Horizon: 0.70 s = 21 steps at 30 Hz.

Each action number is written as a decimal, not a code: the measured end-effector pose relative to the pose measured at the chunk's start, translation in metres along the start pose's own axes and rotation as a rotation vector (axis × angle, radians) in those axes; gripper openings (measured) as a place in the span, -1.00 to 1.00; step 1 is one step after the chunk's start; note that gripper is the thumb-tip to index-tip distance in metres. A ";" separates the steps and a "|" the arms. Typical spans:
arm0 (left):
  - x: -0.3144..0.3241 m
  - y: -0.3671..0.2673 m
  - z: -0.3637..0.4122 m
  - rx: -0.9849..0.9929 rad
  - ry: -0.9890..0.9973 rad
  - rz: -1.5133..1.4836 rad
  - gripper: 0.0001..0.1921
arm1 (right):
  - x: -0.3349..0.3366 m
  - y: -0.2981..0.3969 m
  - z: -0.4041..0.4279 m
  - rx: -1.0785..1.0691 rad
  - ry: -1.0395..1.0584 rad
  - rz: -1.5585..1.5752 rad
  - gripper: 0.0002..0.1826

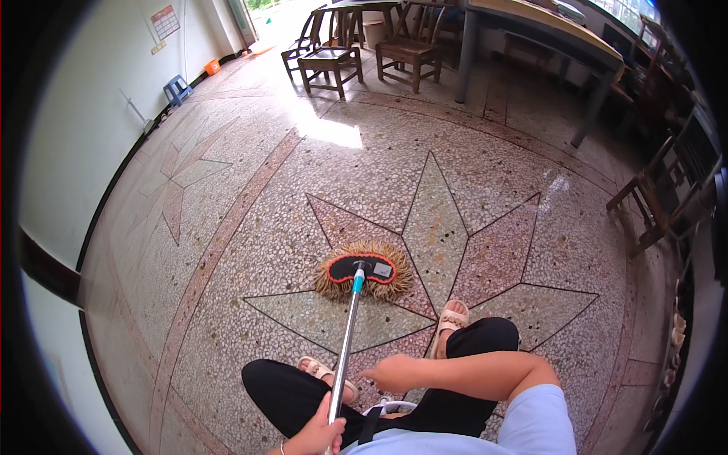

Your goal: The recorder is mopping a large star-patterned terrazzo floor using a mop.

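My left hand [318, 430], with a bracelet at its wrist, is wrapped around the metal pole [346, 352] of a mop. A teal collar [358, 282] joins the pole to the mop head [364, 272], which rests on the floor ahead of me. Tan yarn fringes its black, red-edged top, and a small label sits on that top. My right hand [393, 372] hovers to the right of the pole, apart from it. Nothing shows in it, but how far its fingers are closed is unclear.
Speckled terrazzo floor [369, 170] with inlaid stars spreads around my sandalled feet. Wooden chairs [330, 60] and a large table [540, 25] stand ahead. Another chair [660, 193] is at right. Along the left wall are a blue stool [178, 90], an orange bin [212, 67] and a long-handled dustpan [147, 124].
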State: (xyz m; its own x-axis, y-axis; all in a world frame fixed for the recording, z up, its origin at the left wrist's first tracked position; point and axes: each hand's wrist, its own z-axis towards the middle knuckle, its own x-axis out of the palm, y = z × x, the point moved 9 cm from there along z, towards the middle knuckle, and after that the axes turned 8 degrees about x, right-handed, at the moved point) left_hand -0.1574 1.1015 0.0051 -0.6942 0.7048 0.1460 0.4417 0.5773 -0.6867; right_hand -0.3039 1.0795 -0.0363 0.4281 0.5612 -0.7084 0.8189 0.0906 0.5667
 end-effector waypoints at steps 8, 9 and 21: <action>-0.004 -0.082 0.181 0.161 0.148 0.213 -0.46 | 0.021 -0.041 0.010 0.177 0.051 -0.159 -0.75; -0.004 -0.090 0.198 0.181 0.159 0.165 -0.50 | 0.020 -0.041 0.009 0.181 0.053 -0.168 -0.75; 0.037 -0.027 0.124 -0.049 0.249 -0.563 -0.46 | 0.000 -0.068 -0.013 0.346 -0.074 -0.060 -0.77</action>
State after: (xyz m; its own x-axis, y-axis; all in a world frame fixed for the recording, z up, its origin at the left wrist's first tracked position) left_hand -0.2652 1.0608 -0.0592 -0.6776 0.3578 0.6425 0.0757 0.9029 -0.4230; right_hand -0.3648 1.0842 -0.0687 0.3910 0.5015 -0.7718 0.9192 -0.1694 0.3556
